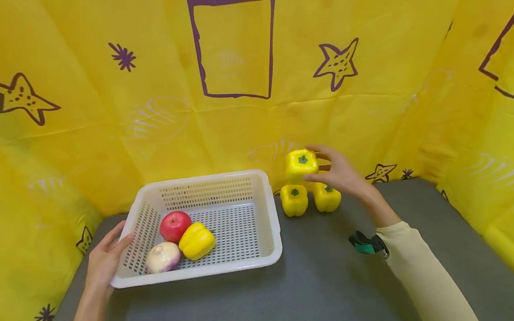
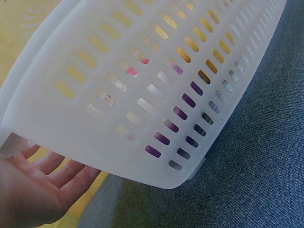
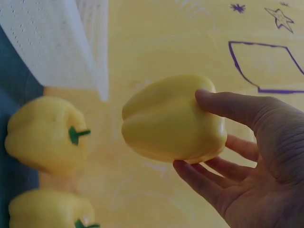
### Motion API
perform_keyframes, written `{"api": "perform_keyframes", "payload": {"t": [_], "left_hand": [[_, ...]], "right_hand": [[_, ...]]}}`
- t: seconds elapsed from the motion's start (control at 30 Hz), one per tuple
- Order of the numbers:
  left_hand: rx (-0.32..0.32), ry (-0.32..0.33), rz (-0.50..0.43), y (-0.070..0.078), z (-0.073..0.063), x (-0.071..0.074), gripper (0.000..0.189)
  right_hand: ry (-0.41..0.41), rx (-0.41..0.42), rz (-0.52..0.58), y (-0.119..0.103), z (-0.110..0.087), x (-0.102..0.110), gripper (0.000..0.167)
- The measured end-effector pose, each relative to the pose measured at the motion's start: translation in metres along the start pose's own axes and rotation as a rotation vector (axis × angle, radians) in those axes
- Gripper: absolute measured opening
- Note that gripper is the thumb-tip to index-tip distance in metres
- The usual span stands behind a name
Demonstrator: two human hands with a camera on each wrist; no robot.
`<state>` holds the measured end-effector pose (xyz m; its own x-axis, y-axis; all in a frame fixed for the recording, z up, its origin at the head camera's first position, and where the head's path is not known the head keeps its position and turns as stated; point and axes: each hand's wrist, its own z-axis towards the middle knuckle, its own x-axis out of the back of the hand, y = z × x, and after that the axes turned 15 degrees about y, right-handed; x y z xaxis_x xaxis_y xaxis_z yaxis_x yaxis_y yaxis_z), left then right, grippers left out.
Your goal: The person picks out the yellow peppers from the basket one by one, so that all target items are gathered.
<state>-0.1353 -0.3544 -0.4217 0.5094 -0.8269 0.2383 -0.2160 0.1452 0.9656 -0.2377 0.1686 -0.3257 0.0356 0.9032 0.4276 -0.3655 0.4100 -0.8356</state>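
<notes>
My right hand (image 1: 337, 172) holds a yellow bell pepper (image 1: 301, 163) up off the table, thumb on one side and fingers on the other. Beneath it, two more yellow bell peppers (image 1: 294, 200) (image 1: 327, 198) stand side by side with green stems showing. At the left end of a white plastic basket (image 1: 250, 263), my left hand (image 1: 103, 259) grips the rim; its fingers (image 2: 78, 183) show past the end wall in the left wrist view. Inside the basket lie a red round fruit (image 1: 176, 226), a yellow bell pepper (image 1: 197, 241) and a white-and-purple turnip (image 1: 163, 257).
The dark grey table (image 1: 275, 308) extends in front of the basket and to its right. A yellow cloth (image 1: 164, 150) with purple drawings hangs behind and at both sides. Black straps are on both wrists.
</notes>
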Motion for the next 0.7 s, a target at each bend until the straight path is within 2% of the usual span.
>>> {"api": "perform_keyframes", "payload": {"t": [0.2, 0.7], "left_hand": [[-0.004, 0.000, 0.001, 0.000, -0.001, 0.000, 0.074], [0.011, -0.007, -0.014, -0.001, 0.001, -0.001, 0.072]], "right_hand": [[0.006, -0.017, -0.038, 0.008, -0.005, 0.018, 0.076], [0.083, -0.064, -0.147, 0.041, -0.019, 0.060, 0.077]]}}
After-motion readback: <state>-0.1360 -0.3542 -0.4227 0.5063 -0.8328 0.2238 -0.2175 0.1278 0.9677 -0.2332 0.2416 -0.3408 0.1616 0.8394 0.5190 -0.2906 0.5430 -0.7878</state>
